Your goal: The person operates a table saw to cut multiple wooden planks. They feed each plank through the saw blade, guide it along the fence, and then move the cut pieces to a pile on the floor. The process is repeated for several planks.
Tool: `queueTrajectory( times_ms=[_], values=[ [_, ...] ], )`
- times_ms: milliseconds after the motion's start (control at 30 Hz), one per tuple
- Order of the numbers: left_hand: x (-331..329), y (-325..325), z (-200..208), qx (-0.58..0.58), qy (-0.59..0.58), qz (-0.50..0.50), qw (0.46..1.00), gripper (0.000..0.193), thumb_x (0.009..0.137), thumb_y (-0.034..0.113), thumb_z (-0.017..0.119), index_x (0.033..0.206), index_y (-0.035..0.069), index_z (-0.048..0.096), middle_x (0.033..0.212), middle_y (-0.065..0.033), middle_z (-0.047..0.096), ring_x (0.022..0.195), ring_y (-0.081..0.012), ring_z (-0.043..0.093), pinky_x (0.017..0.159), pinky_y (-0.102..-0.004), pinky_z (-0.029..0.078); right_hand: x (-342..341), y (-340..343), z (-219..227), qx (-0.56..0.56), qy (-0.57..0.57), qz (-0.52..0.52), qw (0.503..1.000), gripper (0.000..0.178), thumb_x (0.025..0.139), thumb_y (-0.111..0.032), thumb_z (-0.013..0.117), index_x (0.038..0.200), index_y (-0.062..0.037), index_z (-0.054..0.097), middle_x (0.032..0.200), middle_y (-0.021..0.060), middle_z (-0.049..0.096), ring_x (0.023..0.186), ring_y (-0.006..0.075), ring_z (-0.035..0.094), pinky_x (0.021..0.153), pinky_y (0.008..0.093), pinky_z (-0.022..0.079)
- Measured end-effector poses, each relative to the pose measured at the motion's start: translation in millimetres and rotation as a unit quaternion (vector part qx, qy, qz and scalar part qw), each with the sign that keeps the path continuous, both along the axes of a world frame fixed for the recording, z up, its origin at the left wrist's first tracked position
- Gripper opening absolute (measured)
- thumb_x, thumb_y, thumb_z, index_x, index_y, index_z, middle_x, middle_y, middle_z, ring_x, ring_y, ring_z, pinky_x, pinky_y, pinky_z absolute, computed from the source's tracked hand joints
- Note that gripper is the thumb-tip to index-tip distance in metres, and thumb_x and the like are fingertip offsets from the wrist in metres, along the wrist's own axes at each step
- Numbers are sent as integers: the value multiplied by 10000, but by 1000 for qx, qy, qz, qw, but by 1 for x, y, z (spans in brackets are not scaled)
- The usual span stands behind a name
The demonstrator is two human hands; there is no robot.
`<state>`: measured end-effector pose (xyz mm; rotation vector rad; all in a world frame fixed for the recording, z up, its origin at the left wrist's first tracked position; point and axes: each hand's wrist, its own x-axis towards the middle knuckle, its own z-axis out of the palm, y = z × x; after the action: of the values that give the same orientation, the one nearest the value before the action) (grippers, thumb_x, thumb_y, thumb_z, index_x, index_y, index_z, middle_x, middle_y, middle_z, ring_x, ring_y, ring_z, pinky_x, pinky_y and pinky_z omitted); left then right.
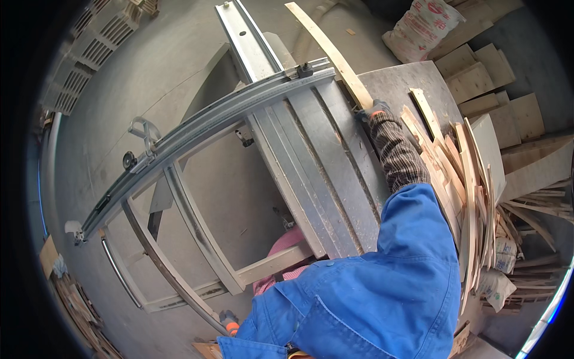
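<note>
A long, narrow wooden strip (329, 54) lies along the far right edge of a slotted metal saw table (335, 143). My right hand (373, 110), in a dark glove with an orange cuff, is closed around the strip's near end. At the lower edge, my left hand (229, 322) wears a similar glove and is beside the near end of a curved metal bar (170, 266) of the table's open frame. Its fingers are small and partly hidden, so whether they grip the bar is unclear.
A metal fence rail (197, 125) with a clear flip stop (143, 133) crosses the frame. Several loose wood strips (457, 173) are heaped by my right arm. Behind them are stacked boards (478, 78) and a white sack (421, 30). Slatted plastic crates (98, 39) stand far left.
</note>
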<state>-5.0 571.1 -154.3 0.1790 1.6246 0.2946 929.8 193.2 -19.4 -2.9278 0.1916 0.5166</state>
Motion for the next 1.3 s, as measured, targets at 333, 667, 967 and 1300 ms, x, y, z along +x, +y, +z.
queueTrajectory(
  times_ms=[333, 667, 967, 1300],
  values=[
    [-8, 8, -7, 177, 154, -187, 954, 320, 862, 191, 619, 1176, 170, 561, 716, -64, 566, 482, -184, 464, 398, -312, 337, 14, -52, 47, 434, -201, -36, 877, 470, 648, -148, 824, 1032, 22, 612, 756, 85, 669, 582, 154, 620, 521, 286, 490],
    [20, -9, -64, 262, 107, -175, 943, 294, 885, 126, 588, 1175, 176, 585, 800, -33, 549, 589, -158, 455, 488, -322, 380, -49, -8, 286, 458, -213, 88, 859, 376, 749, -260, 778, 1019, -30, 653, 726, 2, 598, 624, 81, 528, 539, 242, 393],
    [88, -44, 94, 469, 205, -355, 782, 259, 885, 262, 608, 1081, 103, 667, 1054, -161, 679, 971, -327, 646, 851, -401, 500, -233, 73, 213, 615, 175, 199, 743, 412, 843, -303, 691, 1168, -69, 594, 695, -32, 517, 513, 89, 458, 449, 244, 361],
    [-126, -236, 138, 456, 329, -84, 822, 225, 897, 163, 644, 1108, 85, 649, 1007, -116, 691, 910, -241, 673, 802, -341, 517, -551, 269, 122, 434, 421, 388, 695, 324, 818, -125, 659, 1123, -43, 588, 664, -1, 529, 460, 114, 461, 421, 256, 376]
  ],
)
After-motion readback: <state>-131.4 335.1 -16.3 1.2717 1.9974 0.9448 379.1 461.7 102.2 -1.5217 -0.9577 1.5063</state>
